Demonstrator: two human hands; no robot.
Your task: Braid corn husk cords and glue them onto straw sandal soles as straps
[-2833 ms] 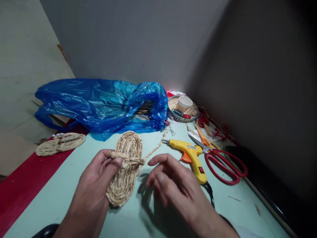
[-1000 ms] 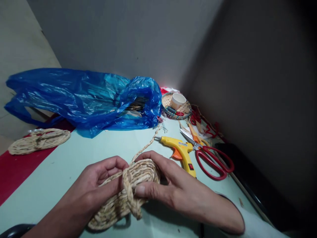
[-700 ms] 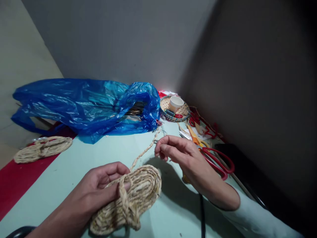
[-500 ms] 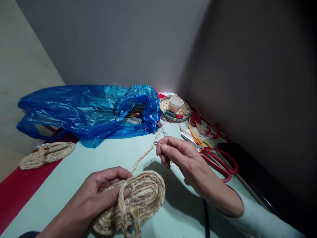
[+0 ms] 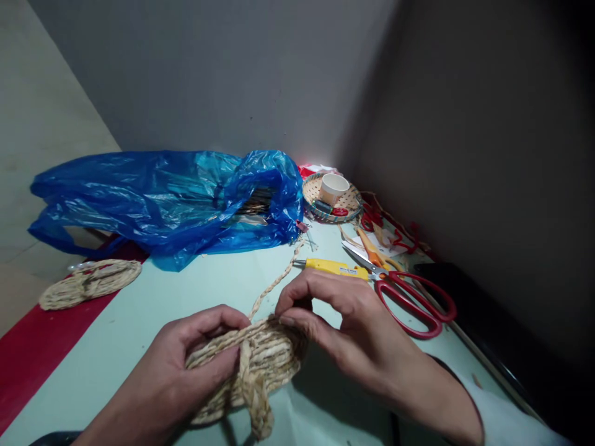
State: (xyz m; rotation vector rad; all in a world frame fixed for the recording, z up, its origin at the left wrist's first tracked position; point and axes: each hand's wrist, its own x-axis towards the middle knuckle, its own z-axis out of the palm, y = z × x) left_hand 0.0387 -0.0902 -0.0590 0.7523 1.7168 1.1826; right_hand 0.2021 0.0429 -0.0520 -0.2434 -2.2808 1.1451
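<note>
Clasping the straw sandal [image 5: 264,359] from both sides, the left hand [image 5: 186,365] pins its strap under the thumb, seemingly to steady it. The right hand [image 5: 344,328] pinches the far rim where the braided cord [image 5: 274,285] trails off. It sits tilted, near on the table [image 5: 139,310]. Glue gun [image 5: 334,267] and red scissors [image 5: 409,300] lie handy just right; blue bag [image 5: 162,198] far.

Left hand [image 5: 186,362] and right hand [image 5: 357,328] curl, fingers [image 5: 289,320] pinching.
</note>
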